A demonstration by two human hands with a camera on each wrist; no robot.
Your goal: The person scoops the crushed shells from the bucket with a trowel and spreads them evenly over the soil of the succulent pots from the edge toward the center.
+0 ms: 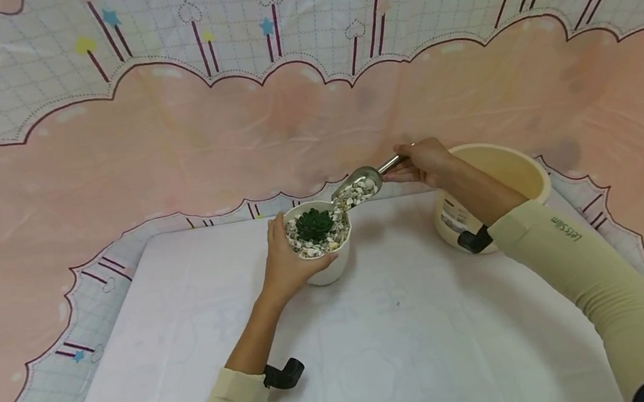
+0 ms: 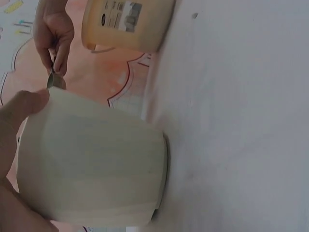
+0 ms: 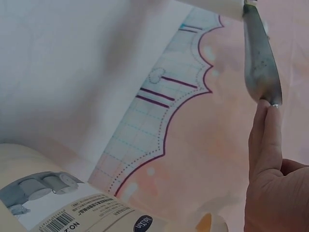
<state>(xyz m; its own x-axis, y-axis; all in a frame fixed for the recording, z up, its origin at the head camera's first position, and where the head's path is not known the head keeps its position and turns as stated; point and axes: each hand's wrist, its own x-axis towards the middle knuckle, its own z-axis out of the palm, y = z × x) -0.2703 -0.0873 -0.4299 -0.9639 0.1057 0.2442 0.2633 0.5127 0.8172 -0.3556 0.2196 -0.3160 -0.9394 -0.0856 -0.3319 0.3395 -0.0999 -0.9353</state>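
A small white pot (image 1: 332, 269) stands on the white table, holding a dark green succulent (image 1: 314, 225) ringed by pale pebbles. My left hand (image 1: 290, 264) grips the pot's near left side, thumb near the rim, as the left wrist view also shows from close by. In my right hand (image 1: 424, 162) is the handle of a metal scoop (image 3: 262, 60). White and tan pebbles (image 1: 357, 190) lie in the scoop, whose tip is tilted down at the pot's right rim. Its underside faces the right wrist camera.
A cream bucket (image 1: 505, 161) with a printed label stands at the table's right back, under my right forearm. The white table (image 1: 405, 354) ends just behind the pot. A patterned pink cloth (image 1: 264, 140) hangs behind. A tiny dark speck (image 2: 195, 15) lies on the tabletop.
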